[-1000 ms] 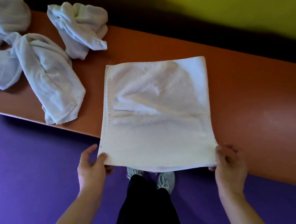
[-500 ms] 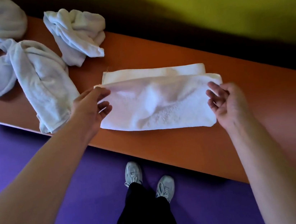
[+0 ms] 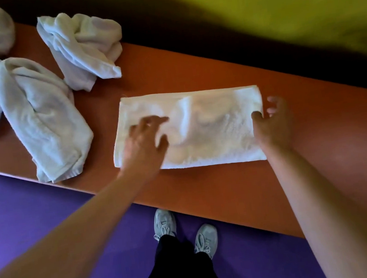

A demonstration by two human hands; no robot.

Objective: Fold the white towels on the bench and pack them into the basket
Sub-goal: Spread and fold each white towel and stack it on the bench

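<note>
Folded towel (image 3: 211,130): lying flat mid-surface, its long side running along the near edge, doubled over and ready, I judge, for another fold.
Left hand (image 3: 143,144): fingers spread and blurred over the towel's left part, gripping nothing, likely smoothing.
Right hand (image 3: 271,122): open at the towel's right end, thumb touching it, steadying.
Crumpled towels (image 3: 42,117): waiting unfolded toward the left end of the orange surface (image 3: 318,144).
Basket: not showing.

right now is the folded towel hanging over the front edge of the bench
No, the folded towel lies flat and wholly on the orange bench, with bare bench top showing in front of its near edge.
</note>
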